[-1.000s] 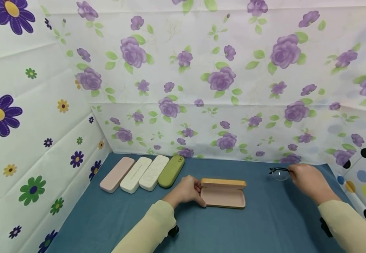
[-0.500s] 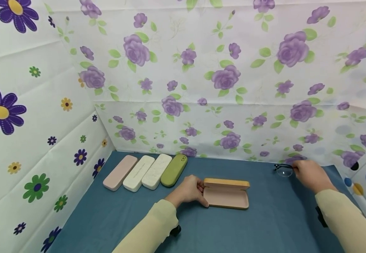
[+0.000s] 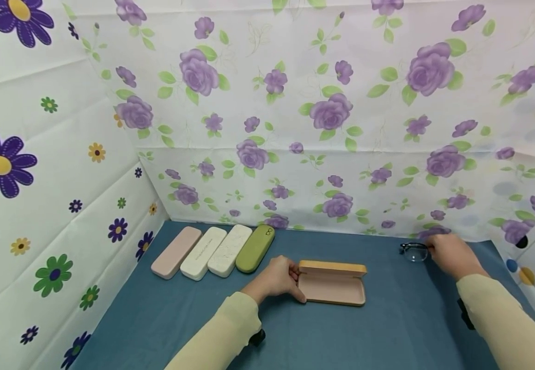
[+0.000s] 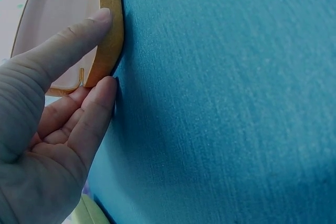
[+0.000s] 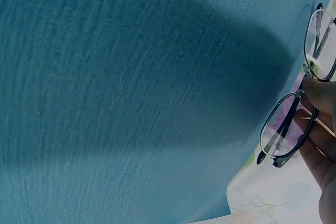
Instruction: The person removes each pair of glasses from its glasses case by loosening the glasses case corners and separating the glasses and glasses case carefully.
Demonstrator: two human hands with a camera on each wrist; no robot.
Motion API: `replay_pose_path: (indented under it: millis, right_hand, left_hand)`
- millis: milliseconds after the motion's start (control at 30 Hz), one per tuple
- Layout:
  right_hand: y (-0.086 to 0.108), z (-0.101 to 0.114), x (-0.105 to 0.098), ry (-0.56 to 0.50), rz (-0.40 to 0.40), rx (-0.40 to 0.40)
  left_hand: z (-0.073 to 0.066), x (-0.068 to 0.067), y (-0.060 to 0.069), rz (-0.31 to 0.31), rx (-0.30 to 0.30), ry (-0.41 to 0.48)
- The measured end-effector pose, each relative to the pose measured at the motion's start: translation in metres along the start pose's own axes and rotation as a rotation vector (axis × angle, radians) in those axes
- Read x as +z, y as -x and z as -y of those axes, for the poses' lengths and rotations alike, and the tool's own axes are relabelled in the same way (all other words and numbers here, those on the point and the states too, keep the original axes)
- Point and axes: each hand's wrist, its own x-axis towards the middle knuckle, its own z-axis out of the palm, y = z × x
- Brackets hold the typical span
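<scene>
An open glasses case (image 3: 331, 293) with a pink lining and a tan-orange outside lies on the blue cloth in the head view. My left hand (image 3: 274, 277) grips its left end. The left wrist view shows the thumb on the case's edge (image 4: 109, 40) and curled fingers at its corner. Off to the right, my right hand (image 3: 454, 255) pinches a pair of glasses (image 3: 415, 252) by the bridge. In the right wrist view the glasses' dark half-rims and clear lenses (image 5: 283, 121) show, temples folded behind. Whether they touch the cloth I cannot tell.
At the back left, a pink case (image 3: 176, 253), a white case (image 3: 203, 254), a marbled white case (image 3: 229, 251) and a green case (image 3: 255, 249) lie shut, side by side. Blue cloth (image 3: 341, 334) covers the table. Flowered sheets (image 3: 267, 103) enclose the back and sides.
The head view has shifted slightly. My right forearm has swung a little forward and left, with the glasses still pinched. My left hand and the open case stay in place.
</scene>
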Motion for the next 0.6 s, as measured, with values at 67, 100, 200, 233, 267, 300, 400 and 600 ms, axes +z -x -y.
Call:
replay_pose_path:
  millis: [67,100,200,233,267,300,400,600]
  right_hand:
    - [-0.001,0.000,0.002,-0.005,0.007,-0.004]
    - [-0.002,0.000,0.004,-0.005,0.009,-0.006]
    - [-0.004,0.000,0.008,-0.007,0.022,-0.009]
    - [-0.004,0.000,0.009,-0.002,0.024,-0.007]
    - [-0.005,-0.001,0.010,0.001,0.022,-0.005]
    - [-0.005,-0.001,0.011,0.007,0.018,-0.001]
    - [-0.006,0.000,0.013,0.016,0.014,0.010]
    - [-0.008,0.005,0.013,0.032,0.023,0.018]
  left_hand:
    - [0.000,0.000,0.000,-0.002,-0.001,0.007]
    - [0.000,0.000,0.000,-0.002,0.000,0.009]
    - [0.000,0.000,0.001,0.001,0.000,0.012]
    - [0.000,0.000,0.001,0.002,0.002,0.012]
    - [0.000,0.000,0.001,0.003,0.002,0.012]
    - [0.000,-0.001,0.002,0.004,0.002,0.010]
    - [-0.001,-0.001,0.002,0.004,0.008,0.014]
    - [-0.001,-0.001,0.002,0.004,0.006,0.011]
